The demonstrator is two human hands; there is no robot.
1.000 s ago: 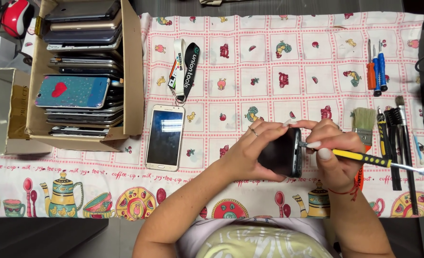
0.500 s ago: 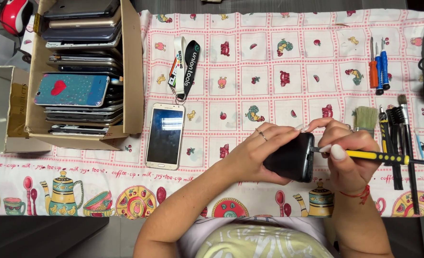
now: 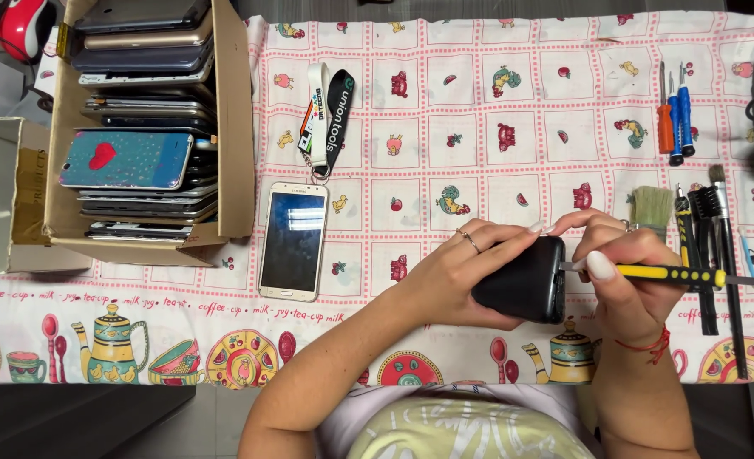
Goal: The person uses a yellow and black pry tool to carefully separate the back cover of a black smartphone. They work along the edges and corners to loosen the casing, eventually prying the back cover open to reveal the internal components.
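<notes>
Black phone (image 3: 521, 280) long axis left-right. Left hand (image 3: 453, 272) grips phone body; right hand (image 3: 628, 272) pinches yellow screwdriver (image 3: 666, 274), tip at phone's right edge.

Black phone (image 3: 521, 285), yellow-handled tool (image 3: 670, 274), pink-checked fruit-print cloth (image 3: 479, 110).

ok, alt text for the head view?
Left hand grips a black phone while right hand presses a yellow-handled tool to its edge, over a patterned cloth. Another phone lies flat beside a cardboard box of stacked phones.
</notes>
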